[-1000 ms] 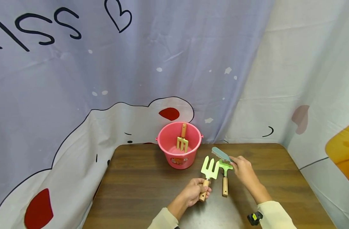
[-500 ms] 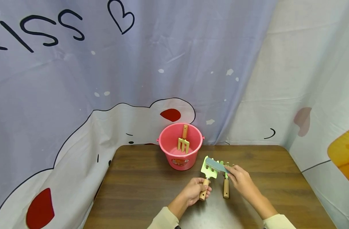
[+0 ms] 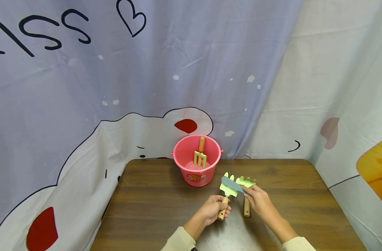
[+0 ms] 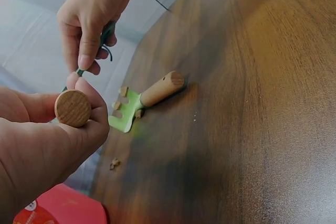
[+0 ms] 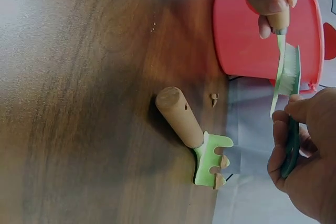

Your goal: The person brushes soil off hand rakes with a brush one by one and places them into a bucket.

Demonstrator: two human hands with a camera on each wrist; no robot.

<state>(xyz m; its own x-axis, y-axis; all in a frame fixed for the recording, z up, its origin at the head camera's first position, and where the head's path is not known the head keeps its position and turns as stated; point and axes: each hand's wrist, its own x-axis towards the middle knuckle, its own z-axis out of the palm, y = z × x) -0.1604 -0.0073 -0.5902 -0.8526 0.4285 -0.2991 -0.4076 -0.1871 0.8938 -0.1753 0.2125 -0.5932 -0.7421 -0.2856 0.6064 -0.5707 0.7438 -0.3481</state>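
Note:
My left hand [image 3: 209, 211] grips the wooden handle of a hand fork [image 3: 224, 191], its light green tines pointing away from me. In my right hand [image 3: 258, 200] is a green-backed brush [image 3: 231, 183], held by its handle. The brush's white bristles [image 5: 288, 69] lie against the flat of the fork in the right wrist view. Below my hands a small green hand rake [image 5: 180, 116] with a wooden handle lies on the table. Brown bits [image 5: 219, 181] cling to its teeth. The left wrist view shows the butt of the fork's handle [image 4: 73, 108] end-on within my left hand.
A pink bucket [image 3: 198, 176] stands at the back of the wooden table [image 3: 147, 209], with another small fork [image 3: 200, 157] leaning inside, handle up. Brown crumbs [image 5: 214, 99] lie on the table near the rake. A printed curtain [image 3: 147, 87] hangs right behind the table.
My right hand has brought the brush left and down from above the rake onto the fork, then moved it slightly along the tines. My left hand and the fork have stayed nearly still.

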